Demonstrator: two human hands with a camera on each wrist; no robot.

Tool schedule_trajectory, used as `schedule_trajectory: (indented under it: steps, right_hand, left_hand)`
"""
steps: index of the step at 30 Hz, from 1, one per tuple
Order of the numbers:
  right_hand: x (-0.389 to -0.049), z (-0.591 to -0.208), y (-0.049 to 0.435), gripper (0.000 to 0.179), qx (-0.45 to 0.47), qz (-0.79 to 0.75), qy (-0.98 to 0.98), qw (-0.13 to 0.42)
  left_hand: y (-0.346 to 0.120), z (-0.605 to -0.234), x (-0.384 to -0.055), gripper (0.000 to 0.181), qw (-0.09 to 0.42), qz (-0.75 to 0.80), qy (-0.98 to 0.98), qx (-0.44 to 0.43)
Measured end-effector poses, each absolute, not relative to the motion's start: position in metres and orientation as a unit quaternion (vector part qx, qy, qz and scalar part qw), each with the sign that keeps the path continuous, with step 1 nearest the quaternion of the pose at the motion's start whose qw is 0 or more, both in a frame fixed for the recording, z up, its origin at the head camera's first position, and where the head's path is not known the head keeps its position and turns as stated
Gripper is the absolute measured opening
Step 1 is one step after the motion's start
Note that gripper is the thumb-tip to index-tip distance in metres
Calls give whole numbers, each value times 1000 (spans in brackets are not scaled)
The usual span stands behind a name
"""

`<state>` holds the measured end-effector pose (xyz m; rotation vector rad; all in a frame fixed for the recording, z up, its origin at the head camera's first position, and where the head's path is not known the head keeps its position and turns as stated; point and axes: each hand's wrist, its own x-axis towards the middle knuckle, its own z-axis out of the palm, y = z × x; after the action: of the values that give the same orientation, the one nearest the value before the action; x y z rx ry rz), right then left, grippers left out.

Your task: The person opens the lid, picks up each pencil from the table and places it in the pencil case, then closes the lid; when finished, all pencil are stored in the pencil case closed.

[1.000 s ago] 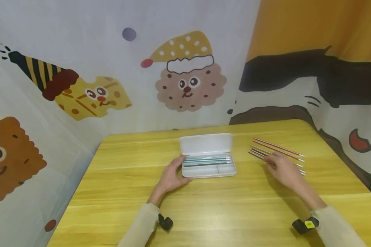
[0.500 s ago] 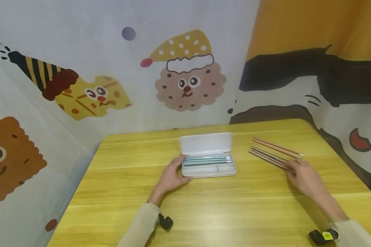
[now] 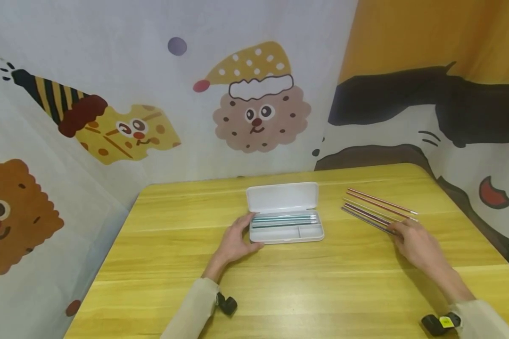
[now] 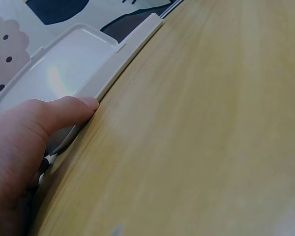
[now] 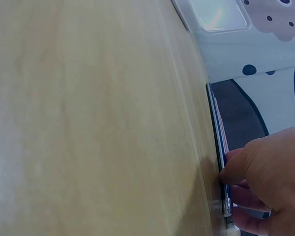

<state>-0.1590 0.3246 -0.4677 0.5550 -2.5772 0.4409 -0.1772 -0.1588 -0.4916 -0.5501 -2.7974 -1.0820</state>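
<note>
A white pencil case [image 3: 275,238] lies on the table with its lid [image 3: 282,198] raised at the back. Several teal pencils [image 3: 282,220] lie in its long compartment; the small front compartments hold nothing. My left hand [image 3: 233,241] holds the case's left end, thumb at the front edge and fingers at the back corner. To the right lie several loose pencils, including red ones [image 3: 381,201] farther back. My right hand [image 3: 420,242] pinches the nearest dark pencil [image 5: 215,128] close to its eraser end, between thumb and fingers. That hand covers several pencil ends in the head view.
The yellow wood-grain table [image 3: 297,292] runs back to a cloth [image 3: 195,155] printed with cartoon figures. Dark wrist devices [image 3: 226,305] sit at both sleeve cuffs.
My right hand has slid right and toward me along the pencils to their eraser ends, then shifted slightly left. The left hand and the case stay in place.
</note>
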Motion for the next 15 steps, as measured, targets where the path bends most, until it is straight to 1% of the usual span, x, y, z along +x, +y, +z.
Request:
schedule_trajectory:
  steps: [4,15]
  right_hand:
    - [-160,-467,324,24,203,164,-938,229]
    - [-163,-458,315,31,228,175,-930,228]
  left_hand:
    - [-159,-491,-177,91,45,-354,-917,-180]
    - [-161,-492,-177,91,44,-353,-917,-179]
